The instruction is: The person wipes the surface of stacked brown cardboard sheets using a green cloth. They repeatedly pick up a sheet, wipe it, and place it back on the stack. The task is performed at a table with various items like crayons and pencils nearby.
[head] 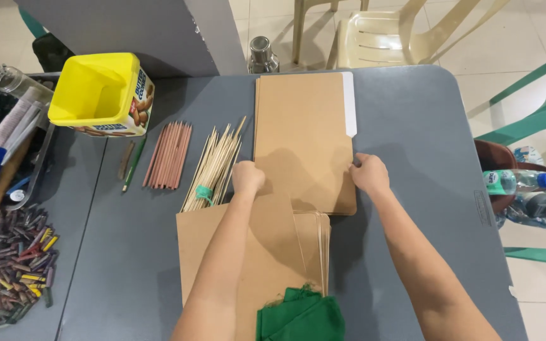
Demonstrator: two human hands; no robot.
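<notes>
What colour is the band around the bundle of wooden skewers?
Green; the band shows best in the head view, near the skewers' lower end.

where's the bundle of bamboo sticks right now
In the head view the bundle of bamboo sticks lies on the grey table, left of the brown folder, between it and the pencils, beside the left hand.

Table: a grey table (412,126) with rounded corners is carrying everything.
Centre: a brown folder (301,126) is lying flat, reaching toward 12 o'clock.
6 o'clock: a stack of brown paper envelopes (273,252) is sitting there, with green cloth (301,316) lying over its near edge.
9 o'clock: bundled bamboo skewers (213,167), a row of pencils (169,155) and a lone green pencil (134,164) are lying side by side.
10 o'clock: a yellow tub (99,95) is standing.
8 o'clock: a heap of crayons (11,265) is resting.
</notes>
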